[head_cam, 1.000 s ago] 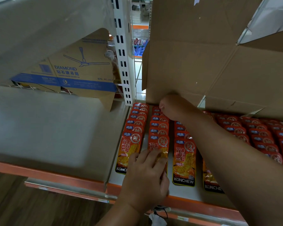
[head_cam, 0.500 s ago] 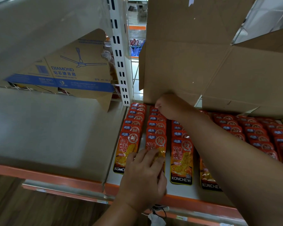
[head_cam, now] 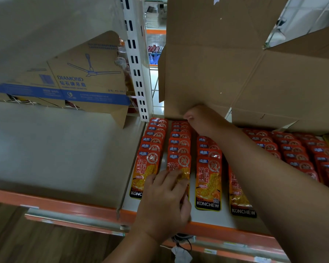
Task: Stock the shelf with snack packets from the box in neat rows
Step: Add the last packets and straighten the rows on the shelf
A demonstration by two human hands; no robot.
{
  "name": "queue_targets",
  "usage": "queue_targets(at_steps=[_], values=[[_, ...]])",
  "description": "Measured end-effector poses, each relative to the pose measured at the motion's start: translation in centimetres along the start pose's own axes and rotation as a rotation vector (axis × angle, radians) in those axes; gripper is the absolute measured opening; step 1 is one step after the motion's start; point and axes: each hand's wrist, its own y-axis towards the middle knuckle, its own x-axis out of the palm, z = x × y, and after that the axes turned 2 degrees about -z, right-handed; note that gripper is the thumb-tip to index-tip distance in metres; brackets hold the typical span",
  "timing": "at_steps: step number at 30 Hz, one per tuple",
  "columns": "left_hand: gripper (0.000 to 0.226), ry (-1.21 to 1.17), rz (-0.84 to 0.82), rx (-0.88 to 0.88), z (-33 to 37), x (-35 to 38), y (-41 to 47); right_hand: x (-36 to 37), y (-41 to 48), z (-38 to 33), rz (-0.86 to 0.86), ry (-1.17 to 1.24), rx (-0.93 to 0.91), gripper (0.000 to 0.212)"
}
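1. The snack packets [head_cam: 208,179] lie in overlapping rows running front to back on the shelf [head_cam: 207,218]. Four rows sit at its left end and more rows [head_cam: 292,154] to the right. From a second ago to now, no packet has been added and none has visibly shifted.

2. The left hand [head_cam: 163,204] remains on the front packet of the second row [head_cam: 179,162], fingers laid flat over its lower half. Its grip is released; it presses rather than clasps.

3. The right hand [head_cam: 203,120] has stayed at the back of the second and third rows, just under the lower edge of the box [head_cam: 207,63]. Its fingers are curled, but whether the grip is clenched on a packet or on nothing cannot be told.

4. With both hands holding their places, this looks like a row being squared up between front and back, not fresh stock arriving. The neat-rows part of the job seems well along at this end.

5. The open cardboard box hangs over the rear of the rows, its flaps hiding the backmost packets and its contents.

6. To the left, past a slotted white post [head_cam: 135,59], a neighbouring shelf [head_cam: 46,149] carries a ceiling-fan carton [head_cam: 84,82].
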Motion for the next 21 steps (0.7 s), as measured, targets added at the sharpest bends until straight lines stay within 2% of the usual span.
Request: queue_targets(at_steps=[4,8,13,21], values=[[0.037,-0.005,0.033,0.022,-0.1,0.0,-0.1,-2.0,-1.8,2.5,0.010,0.011,0.040,0.025],[0.040,-0.008,0.080,0.091,0.9,-0.5,0.1,-3.7,-3.2,4.7,-0.055,-0.027,0.110,0.019],[0.043,-0.043,0.019,0.183,5.0,0.9,1.0,-4.3,-3.4,5.4,-0.075,-0.009,0.116,0.018],[0.041,0.017,-0.033,0.193,5.1,2.2,1.2,-3.4,-3.1,5.6,-0.140,-0.024,0.042,0.013]])
